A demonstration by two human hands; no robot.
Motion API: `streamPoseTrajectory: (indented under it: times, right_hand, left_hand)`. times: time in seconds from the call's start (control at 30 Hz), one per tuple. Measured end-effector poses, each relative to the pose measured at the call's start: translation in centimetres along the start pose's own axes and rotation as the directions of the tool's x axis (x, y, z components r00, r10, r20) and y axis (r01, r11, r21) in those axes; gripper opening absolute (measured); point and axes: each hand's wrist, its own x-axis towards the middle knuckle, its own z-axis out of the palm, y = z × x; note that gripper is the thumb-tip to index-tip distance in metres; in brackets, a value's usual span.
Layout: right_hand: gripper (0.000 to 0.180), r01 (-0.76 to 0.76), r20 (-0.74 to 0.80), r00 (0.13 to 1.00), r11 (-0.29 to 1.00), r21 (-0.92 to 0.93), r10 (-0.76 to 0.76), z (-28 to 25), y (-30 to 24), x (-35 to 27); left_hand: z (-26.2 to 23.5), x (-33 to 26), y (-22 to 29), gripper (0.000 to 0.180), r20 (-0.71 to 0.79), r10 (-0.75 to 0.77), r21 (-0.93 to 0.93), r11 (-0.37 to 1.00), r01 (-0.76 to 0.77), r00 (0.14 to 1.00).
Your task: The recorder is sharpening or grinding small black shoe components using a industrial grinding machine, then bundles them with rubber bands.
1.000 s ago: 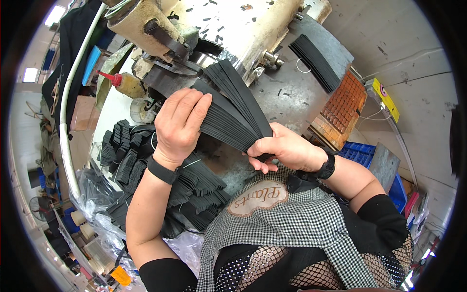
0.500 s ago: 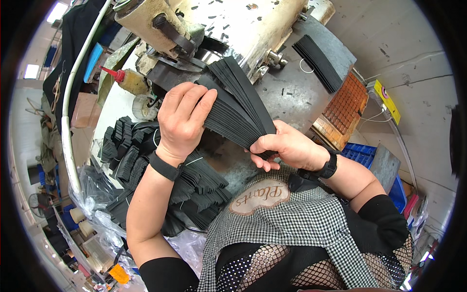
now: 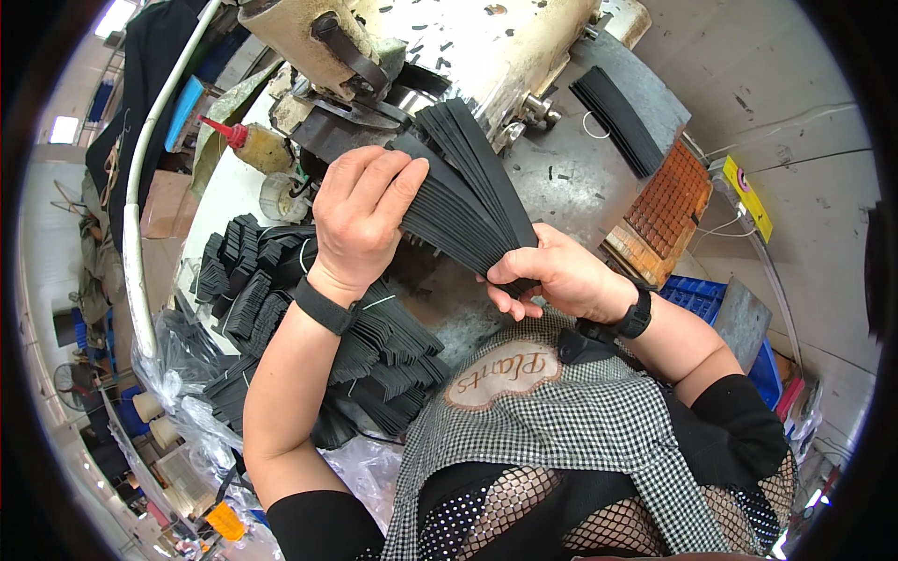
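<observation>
A fanned stack of flat black strips (image 3: 460, 201) spans the space between my two hands, in front of an off-white machine. My right hand (image 3: 554, 271) pinches the near end, thumb on top and fingers curled beneath. My left hand (image 3: 363, 210) closes on the stack's left edge near its far end, its fingers bent over the strips. The far ends spread into two groups. Below my left hand, several bundles of black strips (image 3: 374, 346) lie piled, some tied with white string.
The sewing-type machine (image 3: 449, 47) carries scattered black scraps. Another strip stack (image 3: 615, 122) rests on the metal table (image 3: 571, 187) at right. Beyond are a brown beaded mat (image 3: 659, 210) and a blue crate (image 3: 692, 297). A red-tipped oil bottle (image 3: 248, 148) stands at left.
The view has shifted a little. Both hands stay on the stack of strips, and its spread looks nearly the same.
</observation>
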Motion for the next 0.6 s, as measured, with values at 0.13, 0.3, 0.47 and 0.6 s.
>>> streamPoseTrajectory:
  times: [0.13, 0.3, 0.47, 0.6]
  right_hand:
    - [0.016, -0.005, -0.006, 1.0, 1.0, -0.01, 0.005, 0.14, -0.01, 0.03]
    - [0.014, 0.009, -0.006, 1.0, 1.0, -0.001, -0.009, -0.04, 0.01, 0.06]
    - [0.013, 0.007, 0.008, 1.0, 1.0, 0.014, -0.007, -0.17, 0.14, 0.22]
    - [0.014, 0.005, -0.011, 1.0, 1.0, 0.011, -0.005, -0.01, 0.08, 0.06]
  left_hand:
    - [-0.01, -0.02, -0.09, 0.034, 0.013, -0.003, 0.023, 1.0, 0.002, 1.0]
    - [0.19, -0.04, -0.14, 0.035, 0.006, 0.001, 0.019, 1.0, -0.001, 1.0]
    - [0.29, -0.07, -0.25, 0.044, -0.016, 0.013, -0.005, 1.0, -0.013, 1.0]
    - [0.3, 0.07, -0.3, 0.033, -0.009, 0.029, 0.033, 0.999, -0.029, 1.0]
